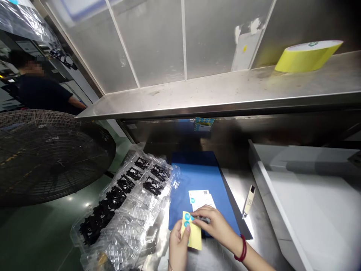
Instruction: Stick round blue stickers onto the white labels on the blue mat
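- We stand at a steel worktop (270, 244), with a steel shelf (214, 101) above it and a yellow tape roll (308, 56) lying on that shelf.
- To our left stands a big black fan (47, 154), and beyond it a co-worker (36, 88) in a dark top faces away from the worktop.
- A white tray (310, 199) sits at the right.
- A transparent plastic tray (124, 222) lies left of centre, holding black parts (152, 186) in its pockets.
- A blue mat (194, 169) lies beside it, with a white card (200, 198) on it and a white pen (249, 199) just off its right edge.
- Our left hand (178, 250) holds a yellow sheet (195, 235) over the mat's lower edge, its grip pressed together on the sheet.
- Our right hand (216, 226), wearing a red bracelet (242, 249), reaches in from the right, its grip pinching the sheet's upper part beside round blue labels (186, 220).
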`<action>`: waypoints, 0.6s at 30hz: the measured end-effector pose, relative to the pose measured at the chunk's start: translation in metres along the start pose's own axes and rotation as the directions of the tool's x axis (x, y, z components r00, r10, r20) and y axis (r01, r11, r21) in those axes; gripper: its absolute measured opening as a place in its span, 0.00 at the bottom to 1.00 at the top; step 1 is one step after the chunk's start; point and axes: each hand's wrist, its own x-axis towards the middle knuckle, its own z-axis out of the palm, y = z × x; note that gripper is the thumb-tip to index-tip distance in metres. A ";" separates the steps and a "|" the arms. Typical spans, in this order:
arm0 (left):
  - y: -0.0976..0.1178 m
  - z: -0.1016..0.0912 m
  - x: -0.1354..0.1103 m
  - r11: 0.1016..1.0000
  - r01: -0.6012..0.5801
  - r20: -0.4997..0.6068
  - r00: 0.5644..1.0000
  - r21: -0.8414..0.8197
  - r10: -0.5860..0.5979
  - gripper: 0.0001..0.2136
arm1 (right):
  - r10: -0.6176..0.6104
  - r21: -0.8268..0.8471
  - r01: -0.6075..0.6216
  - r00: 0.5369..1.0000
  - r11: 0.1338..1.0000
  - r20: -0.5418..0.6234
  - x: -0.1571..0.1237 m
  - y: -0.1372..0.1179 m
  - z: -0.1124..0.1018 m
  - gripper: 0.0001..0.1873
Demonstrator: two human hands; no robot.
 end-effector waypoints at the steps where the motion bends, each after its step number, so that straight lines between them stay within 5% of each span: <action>1: -0.001 0.000 0.000 1.000 -0.003 -0.002 1.000 0.007 0.003 0.23 | 0.001 0.001 -0.001 1.000 1.000 0.004 -0.001 0.000 0.000 0.10; 18: -0.034 -0.015 -0.006 0.992 0.019 -0.014 1.000 0.126 -0.018 0.26 | 0.157 0.206 -0.158 0.987 0.966 0.023 -0.025 0.008 0.013 0.15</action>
